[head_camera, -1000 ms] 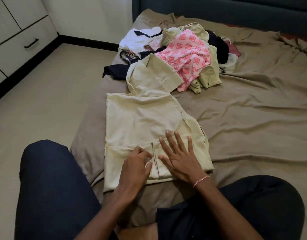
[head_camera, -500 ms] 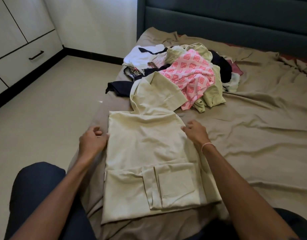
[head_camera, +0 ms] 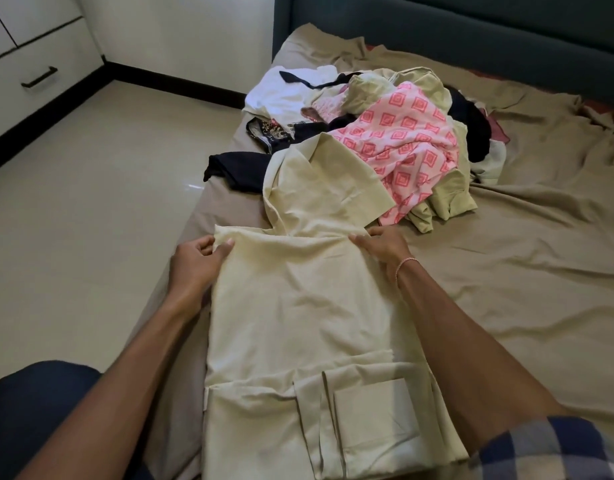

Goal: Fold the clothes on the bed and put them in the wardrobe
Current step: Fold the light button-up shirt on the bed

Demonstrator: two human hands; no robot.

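A pale yellow-green garment (head_camera: 298, 317) lies stretched along the near left part of the bed, its lower end folded up close to me. My left hand (head_camera: 198, 263) pinches the garment's left edge at its far fold. My right hand (head_camera: 385, 251) grips the right edge at the same height. The garment's upper part runs on into a pile of unfolded clothes (head_camera: 395, 140), where a pink patterned piece lies on top with white, black and green items around it.
The bed (head_camera: 523, 271) has a wrinkled tan sheet and a dark teal headboard (head_camera: 471, 26) at the back. White wardrobe drawers with a black handle (head_camera: 39, 77) stand at far left across a tiled floor (head_camera: 91, 202). My knee shows bottom left.
Both hands left the folded lower end and moved up the garment to its two side edges, and now hold it further from me. The view has tilted forward.
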